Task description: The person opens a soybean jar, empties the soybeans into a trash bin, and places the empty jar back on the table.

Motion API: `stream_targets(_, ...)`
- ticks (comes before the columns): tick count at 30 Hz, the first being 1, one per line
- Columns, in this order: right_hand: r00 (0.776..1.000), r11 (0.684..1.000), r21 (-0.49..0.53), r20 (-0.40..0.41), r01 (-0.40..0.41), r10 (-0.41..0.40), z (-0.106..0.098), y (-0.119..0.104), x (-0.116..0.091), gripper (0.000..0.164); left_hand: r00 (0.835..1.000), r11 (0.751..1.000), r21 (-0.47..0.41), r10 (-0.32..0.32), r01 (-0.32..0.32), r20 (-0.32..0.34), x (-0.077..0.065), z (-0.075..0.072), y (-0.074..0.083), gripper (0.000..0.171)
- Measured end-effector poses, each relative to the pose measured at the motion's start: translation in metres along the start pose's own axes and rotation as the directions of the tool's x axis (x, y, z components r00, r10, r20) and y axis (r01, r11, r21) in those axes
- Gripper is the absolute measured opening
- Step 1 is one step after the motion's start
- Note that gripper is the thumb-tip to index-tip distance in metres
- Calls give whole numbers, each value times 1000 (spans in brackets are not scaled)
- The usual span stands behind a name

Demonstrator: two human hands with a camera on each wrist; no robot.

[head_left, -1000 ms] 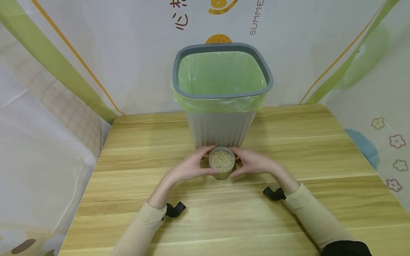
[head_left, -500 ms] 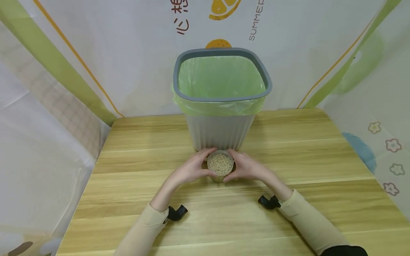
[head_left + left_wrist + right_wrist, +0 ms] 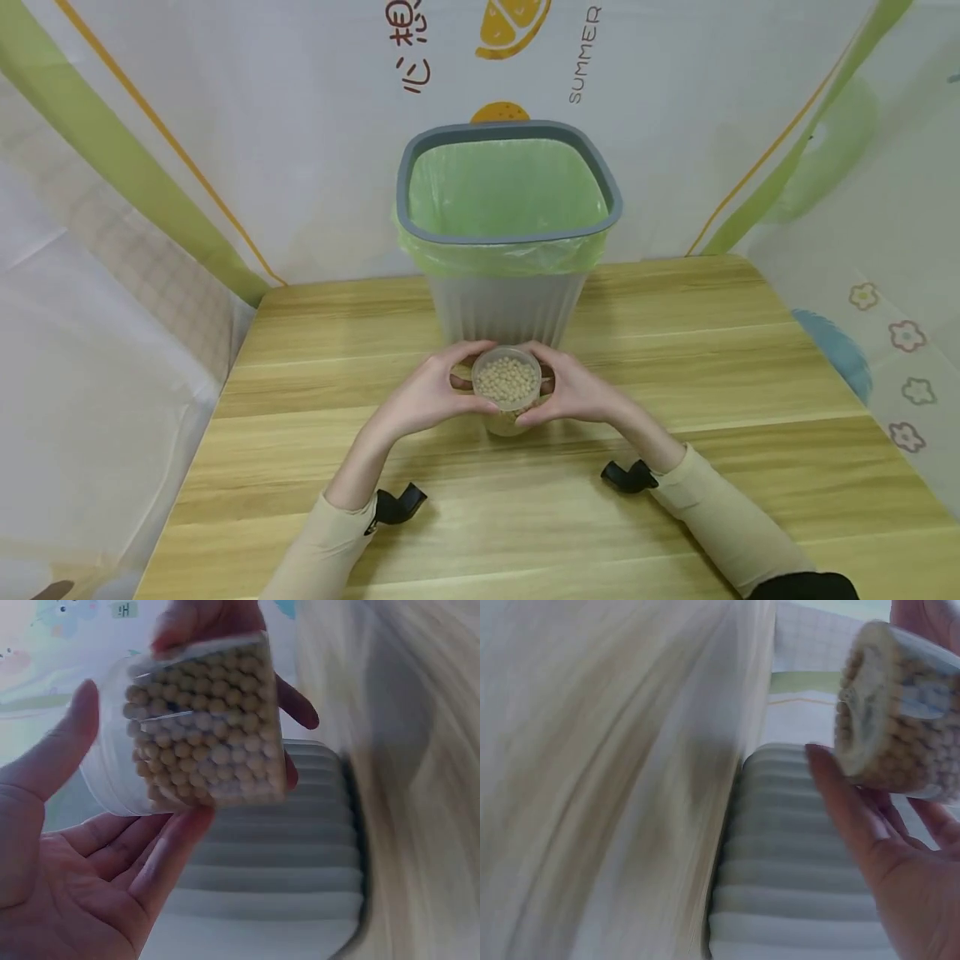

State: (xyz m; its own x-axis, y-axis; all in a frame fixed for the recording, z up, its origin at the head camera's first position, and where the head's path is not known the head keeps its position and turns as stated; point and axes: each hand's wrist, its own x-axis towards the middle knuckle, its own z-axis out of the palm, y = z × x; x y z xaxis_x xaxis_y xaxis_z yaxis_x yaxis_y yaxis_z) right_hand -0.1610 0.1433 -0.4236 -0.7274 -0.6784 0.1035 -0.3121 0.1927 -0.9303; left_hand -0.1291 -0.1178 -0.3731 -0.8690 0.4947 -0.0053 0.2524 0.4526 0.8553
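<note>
A clear round plastic jar [image 3: 508,382], nearly full of small beige balls, is held between both hands in front of the bin. My left hand [image 3: 429,393] grips its left side, with curled fingers and the thumb near the rim. On the opposite side my right hand [image 3: 576,392] holds it, fingers behind and thumb in front. The left wrist view shows the jar [image 3: 206,735] raised off the table, its base apart from the wood. Its mouth looks uncovered from above. In the right wrist view, the base of the jar [image 3: 862,705] shows.
A grey ribbed bin [image 3: 498,308] stands right behind the jar, lined with a green bag [image 3: 510,187] under a grey rim [image 3: 510,237]. The wood-grain table [image 3: 480,517] meets printed white cloth [image 3: 315,150] at the back and sides.
Both hands have closed in on the jar and lifted it from the table; it looks larger in the head view. The head view has shifted slightly.
</note>
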Motion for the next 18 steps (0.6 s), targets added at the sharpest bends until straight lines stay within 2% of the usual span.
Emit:
stream_targets(5,999,985,169,21,26,-30,3,-7,0,85,999,998,49,34,-33,-23,-5,-4,8,83)
stream_targets(10,994,957,288,93,30,-59,7,-11,-2,91,997,991,113,78,-77,-9,-8,-6,12,85)
stream_targets(15,987,960,278,134,44,-84,7,-14,-6,88,993,989,104,105,-110,52,-4,-4,14,89)
stream_targets(18,985,970,237,147,56,-93,8,-15,-7,86,987,989,61,128,-134,97,1,1,13,90)
